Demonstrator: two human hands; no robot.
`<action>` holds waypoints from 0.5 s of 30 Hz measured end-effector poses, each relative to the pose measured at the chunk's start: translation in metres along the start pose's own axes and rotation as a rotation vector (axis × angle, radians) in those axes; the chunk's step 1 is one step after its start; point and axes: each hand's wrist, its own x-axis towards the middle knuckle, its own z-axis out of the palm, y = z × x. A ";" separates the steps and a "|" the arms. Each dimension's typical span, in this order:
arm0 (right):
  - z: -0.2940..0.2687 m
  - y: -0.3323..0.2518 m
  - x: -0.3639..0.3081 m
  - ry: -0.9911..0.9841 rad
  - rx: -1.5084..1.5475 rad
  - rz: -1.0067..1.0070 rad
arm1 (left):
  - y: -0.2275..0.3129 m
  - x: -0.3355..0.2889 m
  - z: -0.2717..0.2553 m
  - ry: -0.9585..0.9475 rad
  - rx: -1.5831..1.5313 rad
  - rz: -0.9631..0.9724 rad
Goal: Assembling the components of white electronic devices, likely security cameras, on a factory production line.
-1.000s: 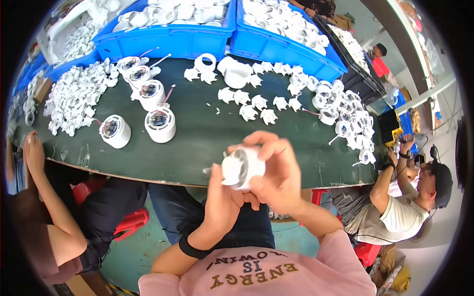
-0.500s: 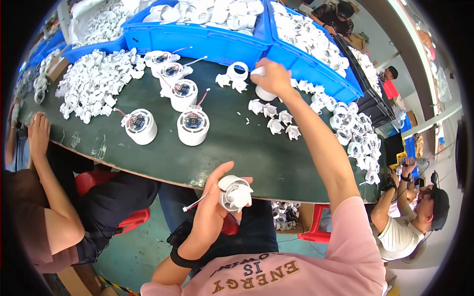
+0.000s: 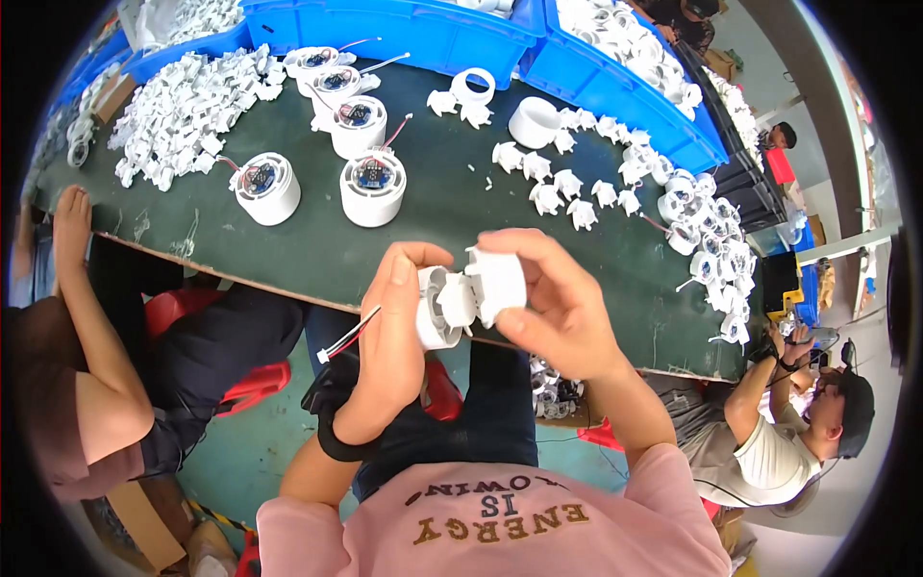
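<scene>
My left hand (image 3: 389, 356) is closed around a white cylindrical fan housing (image 3: 433, 322) just over the table's near edge. A white impeller (image 3: 458, 300) sits at its open end, and a thin wire lead (image 3: 346, 338) with a small plug trails out on the left. In my right hand (image 3: 567, 313) a white round cover (image 3: 503, 284) is gripped between thumb and fingers. Its open side faces the impeller, close against it; I cannot tell whether they touch. Farther off stand several white cylinders (image 3: 372, 197) with circuit boards on top.
Blue bins (image 3: 413, 40) line the far side. A heap of small white parts (image 3: 183, 120) lies at the left. Loose impellers (image 3: 545, 199), a white ring (image 3: 535, 122) and piled housings (image 3: 707, 240) spread across the right. People sit at the left (image 3: 72, 385) and right (image 3: 784, 423).
My right hand has come back from near the blue bins with a white cover and met my left hand. The left hand has risen slightly, turning the housing toward the right.
</scene>
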 end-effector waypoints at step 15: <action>0.008 -0.005 -0.017 -0.071 -0.521 -0.248 | -0.002 -0.003 0.007 -0.017 0.418 0.520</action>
